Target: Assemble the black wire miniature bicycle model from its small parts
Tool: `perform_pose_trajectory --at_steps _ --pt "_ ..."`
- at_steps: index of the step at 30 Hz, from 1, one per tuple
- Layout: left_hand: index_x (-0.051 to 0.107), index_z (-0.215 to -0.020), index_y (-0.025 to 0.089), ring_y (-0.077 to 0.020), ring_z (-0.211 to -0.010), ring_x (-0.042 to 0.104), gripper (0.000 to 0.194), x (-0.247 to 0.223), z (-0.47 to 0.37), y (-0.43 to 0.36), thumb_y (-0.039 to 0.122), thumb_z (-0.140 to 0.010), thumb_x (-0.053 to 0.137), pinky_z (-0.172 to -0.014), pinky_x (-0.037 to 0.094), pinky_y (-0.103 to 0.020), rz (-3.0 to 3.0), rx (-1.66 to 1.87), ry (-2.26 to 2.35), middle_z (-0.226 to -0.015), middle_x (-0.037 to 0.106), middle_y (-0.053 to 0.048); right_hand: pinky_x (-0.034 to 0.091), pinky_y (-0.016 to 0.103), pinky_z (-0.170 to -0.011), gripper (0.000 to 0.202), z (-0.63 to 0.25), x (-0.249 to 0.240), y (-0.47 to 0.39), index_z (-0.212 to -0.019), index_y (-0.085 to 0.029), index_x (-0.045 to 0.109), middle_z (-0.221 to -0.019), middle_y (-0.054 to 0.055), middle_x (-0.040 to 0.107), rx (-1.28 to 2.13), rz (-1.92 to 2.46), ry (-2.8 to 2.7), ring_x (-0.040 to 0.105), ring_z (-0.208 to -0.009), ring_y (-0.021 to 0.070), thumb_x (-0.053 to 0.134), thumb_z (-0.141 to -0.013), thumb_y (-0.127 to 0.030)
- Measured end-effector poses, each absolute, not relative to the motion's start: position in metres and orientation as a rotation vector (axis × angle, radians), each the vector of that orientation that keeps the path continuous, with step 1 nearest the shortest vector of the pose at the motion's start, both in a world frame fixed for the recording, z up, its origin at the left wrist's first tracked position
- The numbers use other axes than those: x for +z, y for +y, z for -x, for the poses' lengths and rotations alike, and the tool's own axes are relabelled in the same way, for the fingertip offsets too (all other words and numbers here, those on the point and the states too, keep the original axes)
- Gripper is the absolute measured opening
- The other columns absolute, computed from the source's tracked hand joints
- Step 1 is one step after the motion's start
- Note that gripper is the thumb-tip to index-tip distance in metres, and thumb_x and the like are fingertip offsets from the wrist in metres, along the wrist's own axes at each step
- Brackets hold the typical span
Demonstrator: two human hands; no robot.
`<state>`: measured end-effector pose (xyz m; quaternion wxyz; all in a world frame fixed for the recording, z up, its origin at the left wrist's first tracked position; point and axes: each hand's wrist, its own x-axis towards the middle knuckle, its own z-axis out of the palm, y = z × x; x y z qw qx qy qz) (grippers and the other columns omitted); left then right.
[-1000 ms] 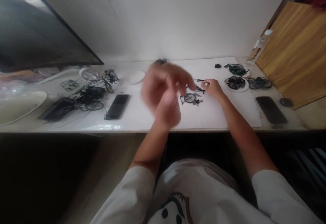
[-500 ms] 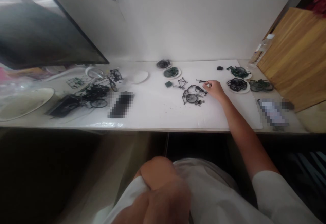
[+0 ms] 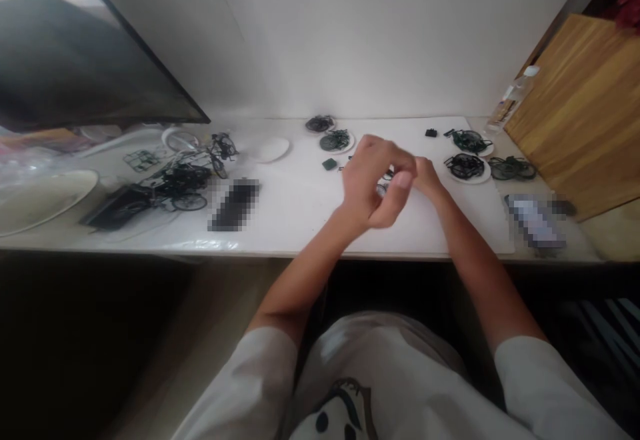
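My left hand point(image 3: 377, 177) is raised over the middle of the white board, its fingers curved and the thumb apart from them. I see nothing between them. Behind its fingertips is my right hand point(image 3: 425, 175); its fingers are hidden, so what they hold does not show. Below my left hand lie miniature bicycle parts, mostly covered, with a bit of a wheel point(image 3: 383, 190) showing through the gap. A small dark green piece point(image 3: 329, 164) lies left of my hands. To the right, small plates hold dark bicycle parts point(image 3: 467, 166) and green bicycle parts point(image 3: 470, 141).
More plates of parts point(image 3: 337, 140) stand near the wall. Left are a white plate point(image 3: 271, 151), a dark blurred-out rectangle point(image 3: 233, 205), assembled small bicycles point(image 3: 185, 180) and a basin point(image 3: 50, 200). A phone point(image 3: 535, 220) and a bottle point(image 3: 513, 100) are right, beside a wooden panel point(image 3: 580, 113).
My left arm has swung up from near my body to over the board, covering the centre parts. My right hand stays in place, its fingertips now hidden; before, they were pinched near small dark parts.
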<state>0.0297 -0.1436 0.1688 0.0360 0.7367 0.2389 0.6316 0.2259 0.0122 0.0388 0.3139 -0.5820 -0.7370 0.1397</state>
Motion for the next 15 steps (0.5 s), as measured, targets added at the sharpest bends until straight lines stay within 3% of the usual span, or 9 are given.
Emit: perform_pose_trajectory --at_steps 6,11,15 --pt "0.064 -0.098 0.022 -0.0197 -0.08 0.068 0.041 0.148 -0.019 -0.055 0.049 -0.114 0.037 -0.101 0.051 -0.046 -2.517 1.428 1.04 -0.084 0.069 -0.003 0.038 0.033 -0.07 0.028 -0.225 0.042 0.012 -0.098 -0.017 0.079 -0.078 0.006 0.068 0.347 1.573 -1.873 0.054 -0.072 0.0205 0.064 -0.094 -0.041" --pt "0.07 -0.107 0.018 -0.0218 -0.084 0.069 0.018 0.086 -0.01 0.003 0.023 -0.103 0.053 -0.095 0.052 -0.042 -2.532 1.048 1.194 -0.092 0.075 -0.008 0.039 0.033 -0.071 0.033 -0.227 0.045 0.011 -0.101 -0.016 0.081 -0.075 0.005 0.066 0.35 1.548 -1.859 0.053 -0.069 0.0199 0.062 -0.095 -0.043" --pt "0.074 -0.117 0.015 -0.0269 -0.1 0.07 0.025 0.047 -0.005 0.016 0.017 -0.098 0.058 -0.094 0.054 -0.042 -2.507 0.931 1.19 -0.108 0.076 -0.015 0.042 0.033 -0.073 0.035 -0.228 0.043 0.012 -0.103 -0.014 0.082 -0.079 0.006 0.069 0.384 1.52 -1.858 0.055 -0.072 0.0202 0.064 -0.094 -0.043"
